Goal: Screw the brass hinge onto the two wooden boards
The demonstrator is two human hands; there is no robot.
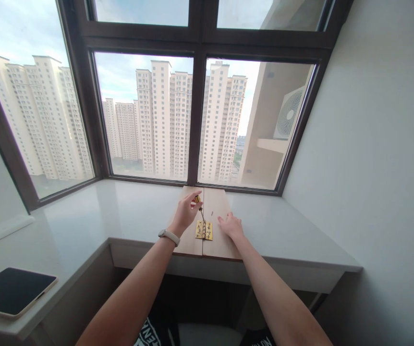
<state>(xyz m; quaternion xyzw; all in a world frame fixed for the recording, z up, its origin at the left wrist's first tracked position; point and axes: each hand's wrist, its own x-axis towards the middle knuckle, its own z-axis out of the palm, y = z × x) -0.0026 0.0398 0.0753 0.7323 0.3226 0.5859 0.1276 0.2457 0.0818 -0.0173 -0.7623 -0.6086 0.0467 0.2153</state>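
Observation:
Two pale wooden boards (216, 247) lie side by side on the white sill, with a narrow seam between them. A gold hinge (209, 231) lies open across the seam, with several small dark screws or holes on its leaves. My left hand (185, 211) is closed on the yellow-and-black handle of a small screwdriver (197, 198), whose shaft slants down to the top of the hinge. My right hand (231, 225) rests on the right board beside the hinge, fingers apart and holding nothing. A tiny screw (212, 213) lies on the right board above the hinge.
A tablet (12, 290) with a dark screen lies on the white counter (80, 230) at the lower left. Dark-framed windows stand behind the boards, and a white wall (358, 144) rises on the right. A watch (169, 237) is on my left wrist.

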